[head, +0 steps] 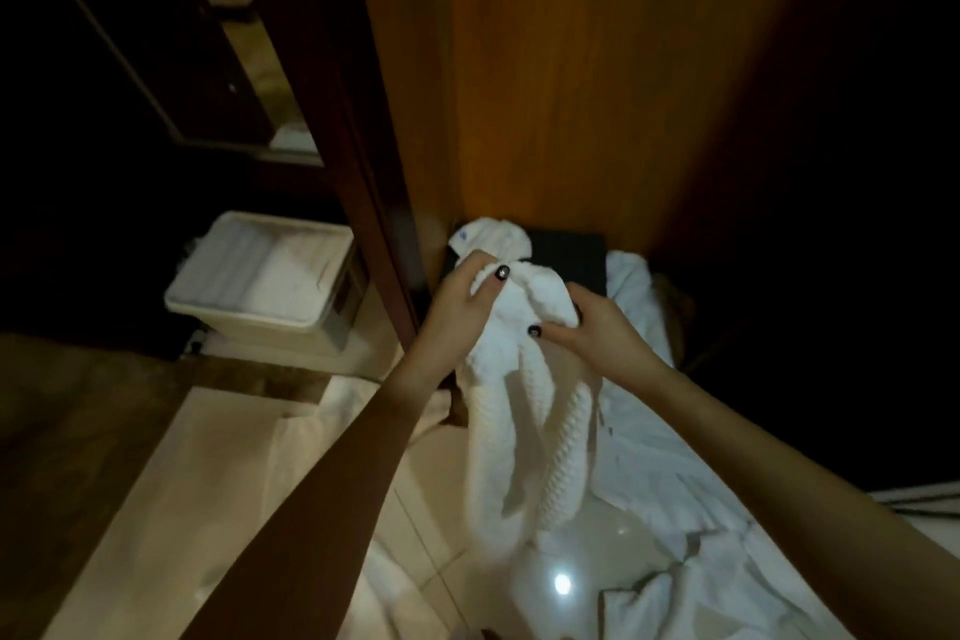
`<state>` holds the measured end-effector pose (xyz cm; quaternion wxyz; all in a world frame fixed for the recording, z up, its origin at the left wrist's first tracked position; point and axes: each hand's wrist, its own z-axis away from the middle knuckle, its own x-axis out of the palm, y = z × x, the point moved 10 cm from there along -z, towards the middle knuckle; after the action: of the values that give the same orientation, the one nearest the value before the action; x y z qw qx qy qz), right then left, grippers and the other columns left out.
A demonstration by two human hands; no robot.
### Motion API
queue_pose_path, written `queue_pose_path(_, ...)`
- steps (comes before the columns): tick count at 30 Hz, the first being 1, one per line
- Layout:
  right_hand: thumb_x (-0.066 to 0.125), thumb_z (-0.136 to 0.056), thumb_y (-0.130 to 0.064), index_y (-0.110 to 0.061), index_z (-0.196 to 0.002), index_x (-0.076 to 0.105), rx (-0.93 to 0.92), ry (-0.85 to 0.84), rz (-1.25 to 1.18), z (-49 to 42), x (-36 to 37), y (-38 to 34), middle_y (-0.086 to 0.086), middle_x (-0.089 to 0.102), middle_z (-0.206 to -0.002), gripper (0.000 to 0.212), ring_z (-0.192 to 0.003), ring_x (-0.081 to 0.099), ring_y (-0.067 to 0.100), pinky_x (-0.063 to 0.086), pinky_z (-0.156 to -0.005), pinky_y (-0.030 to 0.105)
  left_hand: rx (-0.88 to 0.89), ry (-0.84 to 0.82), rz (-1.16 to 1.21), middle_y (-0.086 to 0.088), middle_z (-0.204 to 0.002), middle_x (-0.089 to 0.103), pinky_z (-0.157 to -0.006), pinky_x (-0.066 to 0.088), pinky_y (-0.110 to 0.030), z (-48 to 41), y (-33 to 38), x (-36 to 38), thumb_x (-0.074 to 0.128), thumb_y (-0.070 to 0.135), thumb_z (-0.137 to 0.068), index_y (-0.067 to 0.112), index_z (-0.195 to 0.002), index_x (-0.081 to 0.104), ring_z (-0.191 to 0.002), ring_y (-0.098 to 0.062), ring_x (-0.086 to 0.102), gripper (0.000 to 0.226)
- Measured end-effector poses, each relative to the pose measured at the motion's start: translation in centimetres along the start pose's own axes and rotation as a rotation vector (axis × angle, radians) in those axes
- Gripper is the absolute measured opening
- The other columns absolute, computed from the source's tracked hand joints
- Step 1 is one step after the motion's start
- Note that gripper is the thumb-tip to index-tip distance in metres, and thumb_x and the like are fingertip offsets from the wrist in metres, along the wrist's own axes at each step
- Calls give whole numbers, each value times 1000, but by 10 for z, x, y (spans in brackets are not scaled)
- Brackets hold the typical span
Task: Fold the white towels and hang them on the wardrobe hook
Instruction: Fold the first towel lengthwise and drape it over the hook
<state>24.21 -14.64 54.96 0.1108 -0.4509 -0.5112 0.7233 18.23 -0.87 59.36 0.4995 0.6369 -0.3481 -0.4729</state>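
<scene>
A white ribbed towel (519, 431) hangs bunched from both my hands in front of the open wooden wardrobe (545, 68). My left hand (462, 301) grips its upper left part, thumb on top. My right hand (592, 333) pinches the towel's upper right edge. The towel's lower loops dangle toward the floor. More white cloth (675, 457) lies spread on the floor at the right, partly under the towel. No hook shows in this view.
A white basket (218, 296) holding white linen stands on the floor at the left, beside the wardrobe's side panel (374, 182). A dark box (571, 255) sits at the wardrobe's bottom with white fabric on it. Glossy tile floor (234, 483) lies below.
</scene>
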Motion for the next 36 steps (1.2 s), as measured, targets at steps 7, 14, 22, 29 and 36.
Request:
queue_pose_path(7,56,-97,-31,-26,-70,40,6,232,195,12,-155,-133,-7,45,-67,31,-57,41,7,25,-48,20,232,-28,-33,3,-110,60,-92,42,-17,-28,238,-61,37,0,-100,11,-107,62,-106,-7,55,28)
queue_pose_path(14,52,-97,-34,-23,-68,30,-197,399,166,33,-266,-274,-7,32,-64,39,-54,26,4,22,-54,27,163,-47,-212,7,-120,50,-92,36,-28,-56,343,-82,45,26,-100,23,-103,58,-125,-17,45,14)
queue_pose_path(22,71,-86,-35,-23,-63,34,-329,443,205,43,-353,-369,-9,30,-62,45,-50,24,1,18,-47,22,316,136,-199,6,-88,45,-58,35,-26,-78,429,-102,67,30,-81,28,-80,38,-77,-12,44,29)
queue_pose_path(29,65,-90,-31,-18,-61,39,-257,686,-65,64,-416,-359,-7,38,-59,42,-51,34,3,25,-48,21,384,-63,-119,-19,-91,68,-70,45,-34,-83,474,-77,53,53,-90,5,-99,65,-79,-27,61,50)
queue_pose_path(36,59,-94,-28,-19,-60,47,-256,753,-100,80,-452,-369,-7,45,-56,38,-45,37,0,28,-44,18,507,-57,-198,-6,-72,52,-49,29,-20,-75,530,-3,50,31,-99,-3,-88,60,-55,-12,43,37)
